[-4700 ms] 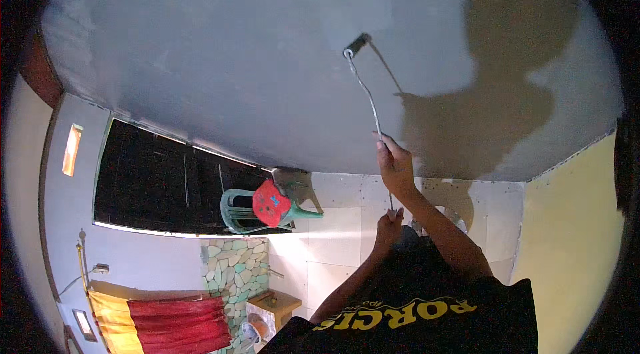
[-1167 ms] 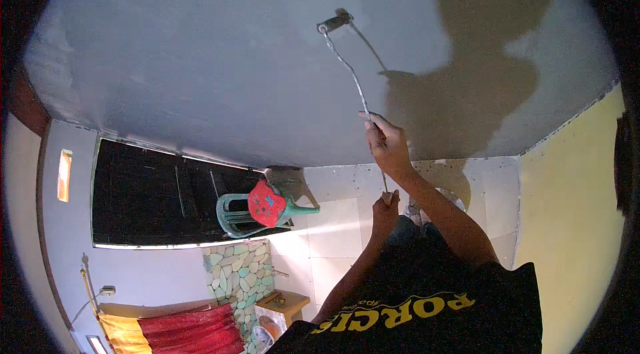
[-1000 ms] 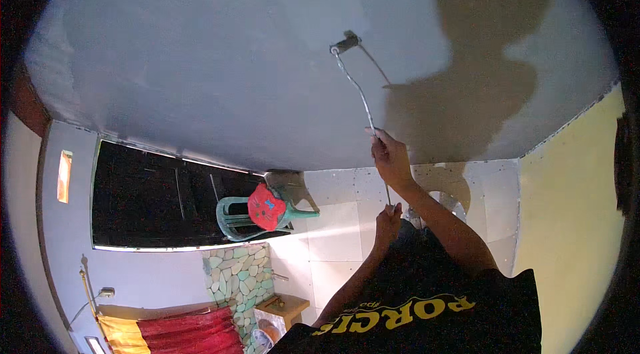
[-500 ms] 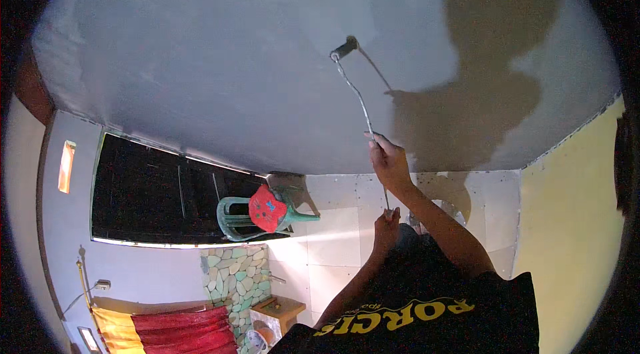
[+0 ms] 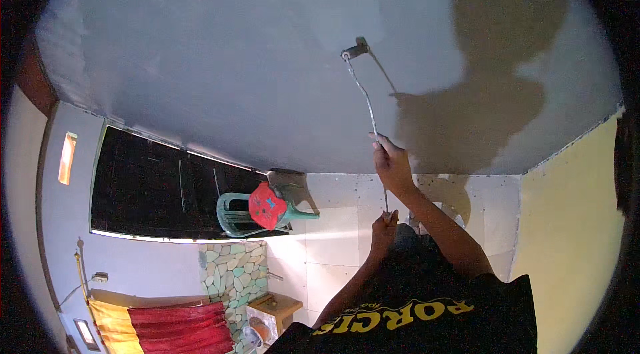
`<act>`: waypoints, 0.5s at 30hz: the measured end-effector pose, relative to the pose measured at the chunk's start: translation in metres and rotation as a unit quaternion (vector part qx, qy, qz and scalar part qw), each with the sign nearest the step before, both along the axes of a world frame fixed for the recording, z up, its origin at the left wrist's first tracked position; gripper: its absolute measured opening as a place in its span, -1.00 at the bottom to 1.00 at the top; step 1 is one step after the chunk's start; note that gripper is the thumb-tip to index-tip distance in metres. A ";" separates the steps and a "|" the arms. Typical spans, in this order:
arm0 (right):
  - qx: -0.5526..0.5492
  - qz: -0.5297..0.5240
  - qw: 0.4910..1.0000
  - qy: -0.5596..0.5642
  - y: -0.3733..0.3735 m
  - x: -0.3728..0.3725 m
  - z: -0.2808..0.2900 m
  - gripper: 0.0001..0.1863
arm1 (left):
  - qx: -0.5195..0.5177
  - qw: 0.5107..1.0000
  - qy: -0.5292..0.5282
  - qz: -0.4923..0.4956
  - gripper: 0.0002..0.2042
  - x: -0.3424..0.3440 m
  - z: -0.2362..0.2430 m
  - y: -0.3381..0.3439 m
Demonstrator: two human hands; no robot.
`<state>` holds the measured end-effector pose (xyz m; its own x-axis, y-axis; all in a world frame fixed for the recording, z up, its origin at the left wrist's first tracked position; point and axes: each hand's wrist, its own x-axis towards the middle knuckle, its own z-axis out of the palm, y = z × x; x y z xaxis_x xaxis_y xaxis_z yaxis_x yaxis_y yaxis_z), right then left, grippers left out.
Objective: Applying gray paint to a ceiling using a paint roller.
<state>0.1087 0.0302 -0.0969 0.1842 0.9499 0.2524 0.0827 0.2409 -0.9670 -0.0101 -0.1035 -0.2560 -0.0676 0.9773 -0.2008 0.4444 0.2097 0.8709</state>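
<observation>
My right hand (image 5: 392, 166) grips the upper part of a long, bent metal roller handle (image 5: 365, 97), thumb and fingers closed around it. Below it, my left hand (image 5: 384, 230) is closed on the lower end of the same handle. The dark roller head (image 5: 355, 51) rests on the grey painted wall (image 5: 220, 54), above and a little left of my right hand. My shadow lies on that wall to the right of the roller. A round pale object (image 5: 450, 214) at my feet is mostly hidden by my right arm.
A green plastic chair (image 5: 233, 217) with a red cushion (image 5: 269, 207) stands beside a dark door (image 5: 147, 181). A yellow wall (image 5: 560, 221) is on the right. Pale floor tiles (image 5: 333, 227), a stone-patterned strip (image 5: 223, 267), a wooden table (image 5: 283, 304) and a red-and-yellow cloth (image 5: 170, 324) lie lower in view.
The roller sits lower on the grey wall than at 1.2 seconds ago, and slightly right of where it was half a second ago. Both hands keep their grip on the handle.
</observation>
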 end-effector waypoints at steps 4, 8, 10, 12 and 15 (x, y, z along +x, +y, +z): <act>0.031 -0.009 0.999 -0.001 0.002 -0.003 0.002 -0.70 | -0.004 1.000 0.008 0.002 -0.61 -0.004 0.000 0.002; 0.056 -0.019 0.998 0.001 0.007 0.000 0.007 -0.71 | 0.030 0.999 0.009 0.012 -0.58 0.001 0.017 0.016; 0.042 -0.008 0.999 0.004 0.008 0.000 0.007 -0.73 | 0.021 0.999 0.006 0.023 -0.58 0.001 0.022 0.014; 0.011 -0.005 1.000 0.013 0.005 -0.005 -0.003 -0.74 | -0.010 0.999 0.015 0.030 -0.59 -0.004 0.020 0.010; -0.014 0.005 1.000 0.018 0.005 -0.014 -0.010 -0.76 | -0.040 0.997 0.067 0.004 -0.66 -0.020 0.007 0.002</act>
<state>0.0949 0.0349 -0.1071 0.1829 0.9583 0.2195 0.0450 0.2149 -0.9756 -0.0303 -0.1018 -0.2493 -0.1060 0.9577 -0.2675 0.5536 0.2803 0.7842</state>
